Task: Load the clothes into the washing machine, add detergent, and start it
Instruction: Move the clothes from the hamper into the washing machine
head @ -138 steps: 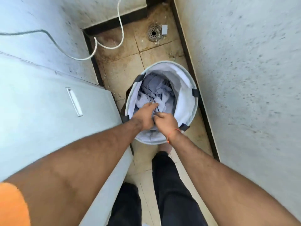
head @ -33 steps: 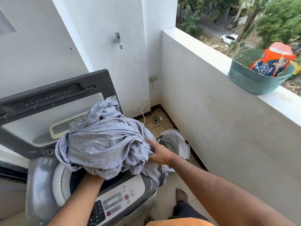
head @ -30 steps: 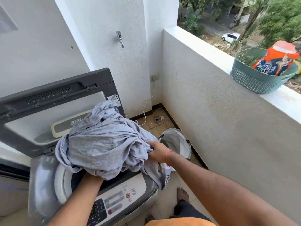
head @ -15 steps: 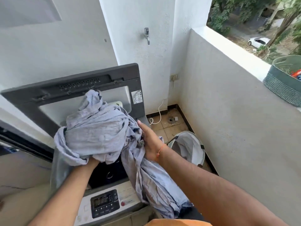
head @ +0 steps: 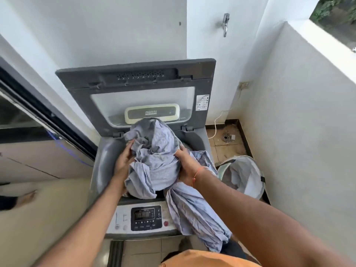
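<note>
A bundle of pale blue-grey clothes (head: pixel 156 157) sits over the drum mouth of the grey top-loading washing machine (head: pixel 100 170), whose lid (head: pixel 134 83) stands upright against the wall. My left hand (head: pixel 124 160) grips the bundle's left side. My right hand (head: pixel 186 166) grips its right side. One long piece of the cloth hangs over the control panel (head: pixel 144 217) and down the machine's front right corner. The drum inside is hidden by the clothes. No detergent is in view.
A round white laundry basket (head: pixel 248 176) stands on the tiled floor right of the machine, against the low balcony wall (head: pixel 308 132). A floor drain (head: pixel 226 136) and a white cable (head: pixel 216 124) lie behind it. A tap (head: pixel 225 24) sticks out of the back wall.
Both hands have lowered the bundle from above the machine onto the drum opening. My view has turned left and down, so the ledge basket with the detergent pack has left the frame.
</note>
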